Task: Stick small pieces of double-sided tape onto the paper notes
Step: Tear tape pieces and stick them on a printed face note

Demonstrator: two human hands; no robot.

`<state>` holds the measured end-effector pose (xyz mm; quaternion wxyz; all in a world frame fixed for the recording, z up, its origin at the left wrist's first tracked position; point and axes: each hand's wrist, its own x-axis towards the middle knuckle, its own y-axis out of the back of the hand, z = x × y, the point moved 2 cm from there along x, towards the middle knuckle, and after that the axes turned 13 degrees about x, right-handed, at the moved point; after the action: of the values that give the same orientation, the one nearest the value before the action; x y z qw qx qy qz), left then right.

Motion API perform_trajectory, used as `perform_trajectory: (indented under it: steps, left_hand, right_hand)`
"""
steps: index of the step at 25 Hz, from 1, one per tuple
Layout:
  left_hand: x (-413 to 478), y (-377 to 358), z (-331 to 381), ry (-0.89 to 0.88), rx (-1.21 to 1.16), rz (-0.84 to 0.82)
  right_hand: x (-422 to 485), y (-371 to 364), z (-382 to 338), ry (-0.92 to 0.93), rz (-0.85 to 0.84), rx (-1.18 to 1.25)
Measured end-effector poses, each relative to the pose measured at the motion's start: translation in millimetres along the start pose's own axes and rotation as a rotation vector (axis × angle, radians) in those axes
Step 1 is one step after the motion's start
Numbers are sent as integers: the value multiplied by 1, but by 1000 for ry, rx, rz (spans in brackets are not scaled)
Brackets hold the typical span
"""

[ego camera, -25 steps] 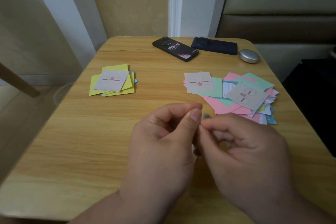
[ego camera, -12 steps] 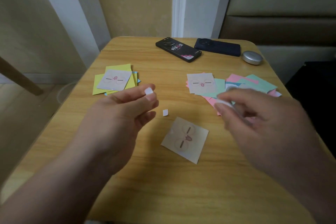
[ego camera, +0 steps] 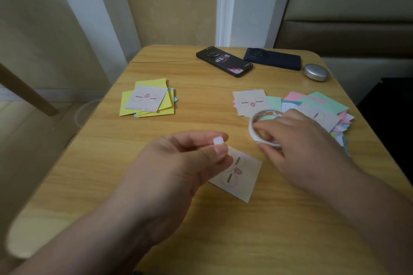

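At tabletop left: yellow stack (ego camera: 147,100) of notes, likely the done ones | centre: left grip (ego camera: 178,167) curled, tape piece (ego camera: 218,141) clinging to the forefinger tip beside the thumb, held just above the face-up note (ego camera: 243,183), probably for sticking | right: right grip (ego camera: 301,140) closed round tape roll (ego camera: 253,134), fingers through its hole, beside loose pile (ego camera: 324,105).

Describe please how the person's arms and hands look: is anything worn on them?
Both the left hand and the right hand are bare: no gloves, and no ring shows. The left forearm and the right forearm are bare down to the picture's edge; no sleeve, watch or bracelet shows. The left thumbnail looks short and unpainted.
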<state>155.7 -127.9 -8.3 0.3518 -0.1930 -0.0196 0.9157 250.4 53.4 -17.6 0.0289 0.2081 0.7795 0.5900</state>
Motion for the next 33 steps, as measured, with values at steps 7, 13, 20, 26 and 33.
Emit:
perform_trajectory:
  steps: [7, 13, 20, 26, 33]
  left_hand:
    - [-9, -15, -20, -14, -17, -32]
    - [-9, -27, -19, -36, -72, -8]
    - [-12, -24, -21, -143, 88, -21]
    - [-11, -21, -21, -247, 177, -86]
    - [-17, -23, -31, -491, 361, -146]
  right_hand:
    - [-44, 31, -40, 14, 284, 635]
    - [-49, 33, -53, -55, 332, 1033]
    - [-46, 31, -55, -306, 103, 1315]
    - [-45, 28, -54, -395, 40, 1331]
    - [-44, 21, -48, -385, 8, 1359]
